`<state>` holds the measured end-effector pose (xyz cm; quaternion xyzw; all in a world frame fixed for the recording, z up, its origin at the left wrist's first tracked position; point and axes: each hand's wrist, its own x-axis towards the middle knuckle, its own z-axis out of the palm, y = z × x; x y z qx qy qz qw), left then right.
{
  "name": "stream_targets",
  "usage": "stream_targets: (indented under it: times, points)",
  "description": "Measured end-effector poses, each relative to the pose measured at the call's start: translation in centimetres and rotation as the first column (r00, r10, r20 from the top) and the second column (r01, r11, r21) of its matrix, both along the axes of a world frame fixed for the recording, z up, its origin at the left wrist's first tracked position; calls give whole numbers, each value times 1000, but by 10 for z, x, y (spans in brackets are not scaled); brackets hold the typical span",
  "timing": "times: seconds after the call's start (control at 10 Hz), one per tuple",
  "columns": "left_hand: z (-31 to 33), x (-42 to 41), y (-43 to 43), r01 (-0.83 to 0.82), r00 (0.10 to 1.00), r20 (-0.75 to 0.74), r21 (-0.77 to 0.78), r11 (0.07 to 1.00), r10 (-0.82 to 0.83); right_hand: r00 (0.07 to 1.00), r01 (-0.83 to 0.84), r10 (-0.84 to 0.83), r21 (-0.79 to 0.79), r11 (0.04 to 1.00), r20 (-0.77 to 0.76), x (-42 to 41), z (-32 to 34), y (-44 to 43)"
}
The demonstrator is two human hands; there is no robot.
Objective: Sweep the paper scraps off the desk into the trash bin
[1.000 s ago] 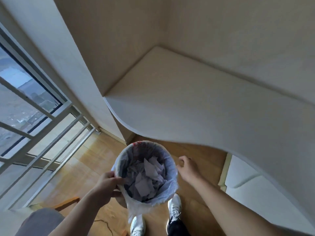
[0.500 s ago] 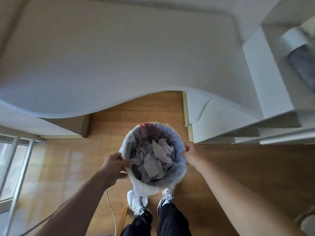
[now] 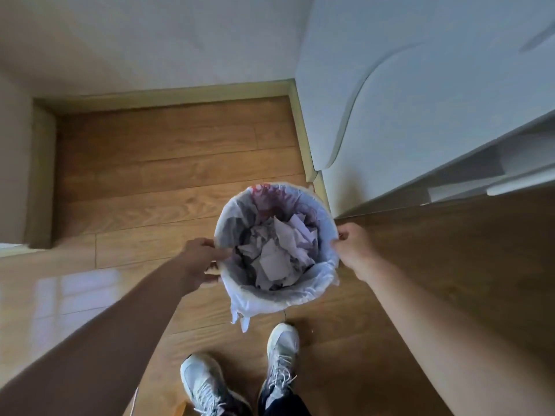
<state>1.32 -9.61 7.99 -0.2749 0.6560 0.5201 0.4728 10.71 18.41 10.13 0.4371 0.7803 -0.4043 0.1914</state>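
A round trash bin (image 3: pixel 326 276) lined with a white plastic bag sits low over the wooden floor in the middle of the view. Crumpled white paper scraps (image 3: pixel 277 250) fill its inside. My left hand (image 3: pixel 199 261) grips the bin's left rim, thumb over the edge. On the opposite side, my right hand (image 3: pixel 353 249) pinches the right rim. A loose end of the bag hangs from the bin's near side. The desk top is out of view.
A white cabinet (image 3: pixel 420 94) with curved door panels stands at the right, close to the bin. A wall and baseboard (image 3: pixel 168 96) run along the back. My two white sneakers (image 3: pixel 282 352) stand on the wooden floor (image 3: pixel 150 181) just below the bin.
The view has tilted further down: the desk top has left the frame and the floor alcove shows. The bin, still held by both hands, is lower and nearer the white cabinet.
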Motion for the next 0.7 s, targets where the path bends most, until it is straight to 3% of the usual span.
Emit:
stream_targets:
  times: [0.2, 0.4, 0.6, 0.7]
  points:
    - [-85, -48, 56, 43, 994, -97, -8, 999, -43, 995, 68, -66, 24, 997, -76, -28, -94, 48]
    - [-131, -66, 94, 77, 991, -110, -16, 997, -79, 979, 172, -163, 66, 983, -123, -38, -143, 73]
    - [-132, -65, 89, 67, 987, -142, -52, 996, -74, 981, 163, -154, 68, 984, -119, -39, -143, 72]
    - [-108, -61, 82, 24, 984, -171, -142, 990, -49, 989, 101, -76, 213, 972, -124, -39, -117, 61]
